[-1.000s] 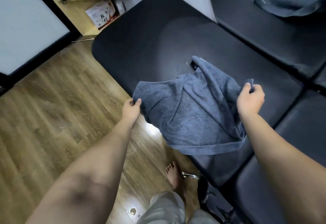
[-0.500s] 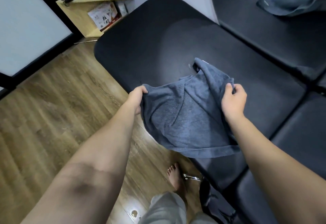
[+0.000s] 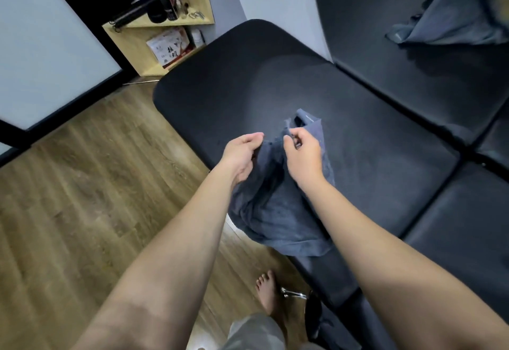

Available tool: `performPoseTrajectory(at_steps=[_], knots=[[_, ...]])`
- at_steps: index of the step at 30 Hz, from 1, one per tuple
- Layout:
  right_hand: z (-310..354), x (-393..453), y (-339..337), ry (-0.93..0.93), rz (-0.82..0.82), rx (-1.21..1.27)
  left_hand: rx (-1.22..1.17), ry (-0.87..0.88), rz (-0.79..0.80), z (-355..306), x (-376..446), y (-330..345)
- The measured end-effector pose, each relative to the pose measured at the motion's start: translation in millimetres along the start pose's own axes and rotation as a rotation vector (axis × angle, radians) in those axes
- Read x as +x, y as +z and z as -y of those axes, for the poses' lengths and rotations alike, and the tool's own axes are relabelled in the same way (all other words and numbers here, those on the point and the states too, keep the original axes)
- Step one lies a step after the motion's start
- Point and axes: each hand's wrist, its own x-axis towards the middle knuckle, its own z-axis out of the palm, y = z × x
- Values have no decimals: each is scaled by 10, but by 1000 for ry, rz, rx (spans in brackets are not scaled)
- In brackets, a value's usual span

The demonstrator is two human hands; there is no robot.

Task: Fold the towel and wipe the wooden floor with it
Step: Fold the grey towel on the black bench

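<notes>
So, barely started really: the towel [image 3: 278, 206] is only being gathered into a first fold, and it's held up over the near edge of the black padded bench [image 3: 371, 140], with its lower end draped down toward the wooden floor [image 3: 82, 184] on the left. No neat folded shape can be seen yet, just bunched cloth, and the floor isn't being touched by it at all, so the whole wiping part is judged to be left. As for the grip, the top edge is pinched by the left hand [image 3: 241, 154] between thumb and curled fingers, and another bit of that edge is pinched by the right hand [image 3: 303, 154], fingers curled in tight. The two hands are held close together, nearly touching, with cloth bunched between them.
</notes>
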Motion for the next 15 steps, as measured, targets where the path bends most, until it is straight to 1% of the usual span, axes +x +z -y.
performPoseTrajectory(at_steps=[3, 5, 8, 11, 15], knots=[[22, -128, 13, -60, 59, -91, -125, -1, -39, -16, -111, 154], [30, -186, -10, -60, 46, -150, -151, 21, -29, -16, -160, 212], [63, -237, -93, -111, 21, -250, -131, 56, -25, -16, -222, 242], [96, -279, -137, -210, 36, -363, -89, 78, -43, -8, -260, 253], [118, -310, -159, -259, 70, -496, -36, 162, -92, 17, -316, 276]])
